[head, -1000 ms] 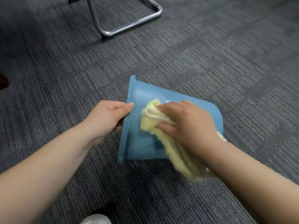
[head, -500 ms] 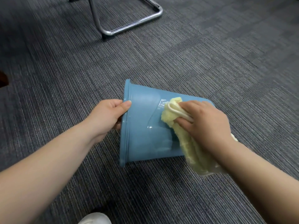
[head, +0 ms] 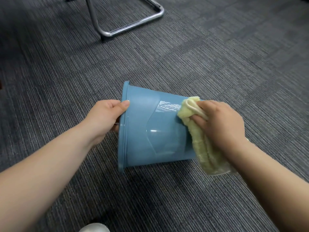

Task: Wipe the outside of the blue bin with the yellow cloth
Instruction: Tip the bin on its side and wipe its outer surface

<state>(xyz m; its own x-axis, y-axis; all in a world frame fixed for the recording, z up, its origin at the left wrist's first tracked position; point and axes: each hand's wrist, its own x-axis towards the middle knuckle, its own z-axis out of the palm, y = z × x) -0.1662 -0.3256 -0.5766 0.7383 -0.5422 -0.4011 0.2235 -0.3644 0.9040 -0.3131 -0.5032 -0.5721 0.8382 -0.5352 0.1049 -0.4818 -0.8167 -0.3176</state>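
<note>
grip: left hand [head: 107, 118] clamps the bin's rim, thumb on top; right hand [head: 220, 124] pinches the bunched yellow cloth [head: 200, 148]
carpet [head: 217, 64]: bare all round the bin
chair frame [head: 127, 22]: well apart, far side
blue bin [head: 150, 131]: lying on its side, mouth left
cloth edge: pressed at the bin's base end

Open carpet [head: 217, 64] all around (chair frame [head: 127, 29] well behind).

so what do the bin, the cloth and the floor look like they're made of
The blue bin looks like smooth moulded plastic, fairly glossy: it shows sharp light reflections. The yellow cloth looks like soft, fluffy microfibre or terry, given its fuzzy pile and limp folds. The floor looks like grey ribbed carpet tiles, matte, with square seams showing.
</note>
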